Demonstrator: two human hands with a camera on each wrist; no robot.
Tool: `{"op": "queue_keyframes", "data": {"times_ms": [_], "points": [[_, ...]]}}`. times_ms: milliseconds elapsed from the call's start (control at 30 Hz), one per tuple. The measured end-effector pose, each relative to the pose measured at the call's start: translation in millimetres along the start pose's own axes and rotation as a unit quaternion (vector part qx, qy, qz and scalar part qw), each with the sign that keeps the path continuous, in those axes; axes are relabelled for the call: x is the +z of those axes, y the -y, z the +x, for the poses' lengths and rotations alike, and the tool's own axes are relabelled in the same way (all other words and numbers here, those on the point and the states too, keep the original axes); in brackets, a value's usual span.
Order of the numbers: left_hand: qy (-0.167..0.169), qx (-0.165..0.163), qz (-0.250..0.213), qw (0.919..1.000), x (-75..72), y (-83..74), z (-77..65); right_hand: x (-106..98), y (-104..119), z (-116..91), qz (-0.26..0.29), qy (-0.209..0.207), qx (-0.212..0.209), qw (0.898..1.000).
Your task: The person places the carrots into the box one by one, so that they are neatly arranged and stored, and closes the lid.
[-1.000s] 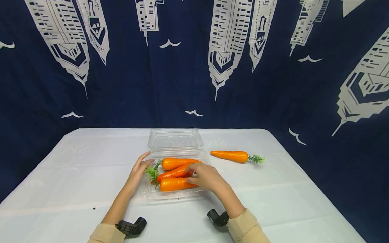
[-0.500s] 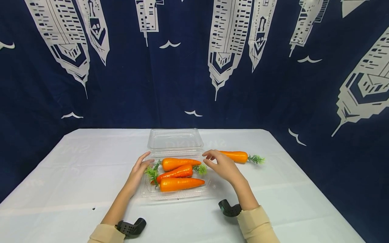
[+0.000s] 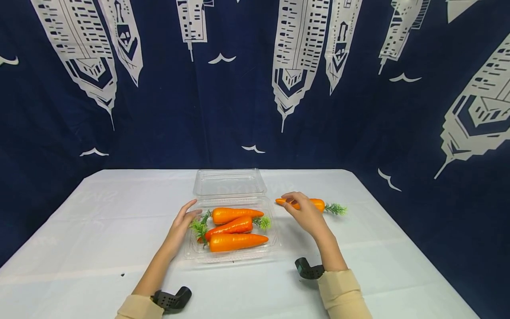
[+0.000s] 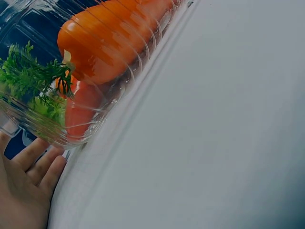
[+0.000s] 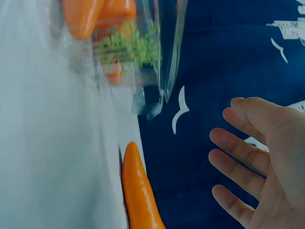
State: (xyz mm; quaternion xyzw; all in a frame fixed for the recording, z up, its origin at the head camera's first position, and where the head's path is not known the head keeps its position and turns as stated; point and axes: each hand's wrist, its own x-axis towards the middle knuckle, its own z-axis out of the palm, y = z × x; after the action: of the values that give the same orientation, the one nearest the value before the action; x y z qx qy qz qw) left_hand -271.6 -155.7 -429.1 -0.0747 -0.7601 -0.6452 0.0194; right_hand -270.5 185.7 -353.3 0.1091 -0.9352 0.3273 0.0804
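A clear plastic clamshell box (image 3: 255, 254) stands in the middle of the table with its lid folded back. Inside lie three toy carrots, two orange ones (image 3: 239, 242) and a redder one (image 3: 229, 227) between them, with green leafy tops. My left hand (image 3: 177, 230) is at the box's left side, its fingers loosely extended against the wall, as the left wrist view also shows. Over a loose orange carrot (image 3: 318, 204) to the right of the box hovers my right hand (image 3: 307, 217). In the right wrist view its fingers (image 5: 236, 148) are spread, with a gap to that carrot.
The transparent lid (image 3: 231, 182) lies behind the box. A white cloth covers the table (image 3: 95, 235), with a small dark speck (image 3: 122, 274) at the front left. A dark blue curtain (image 3: 223, 115) with white building prints hangs behind the table.
My right hand has let go in the box, leaving the red carrot's leafy top in view, and moved right and back over the loose carrot. The left hand stays in place.
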Motion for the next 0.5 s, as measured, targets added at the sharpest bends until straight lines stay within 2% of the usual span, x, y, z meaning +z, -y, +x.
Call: {"op": "queue_keyframes", "data": {"times_ms": [233, 500], "points": [[-0.002, -0.002, -0.001, 1.0, 0.9, 1.6, 1.6, -4.6, -18.2, 1.0, -0.005, -0.04, 0.023, 0.999], [-0.004, -0.002, 0.001, 1.0, -0.6, -0.3, -0.8, -7.8, -40.4, 2.0, 0.007, -0.062, 0.049, 0.997]]}}
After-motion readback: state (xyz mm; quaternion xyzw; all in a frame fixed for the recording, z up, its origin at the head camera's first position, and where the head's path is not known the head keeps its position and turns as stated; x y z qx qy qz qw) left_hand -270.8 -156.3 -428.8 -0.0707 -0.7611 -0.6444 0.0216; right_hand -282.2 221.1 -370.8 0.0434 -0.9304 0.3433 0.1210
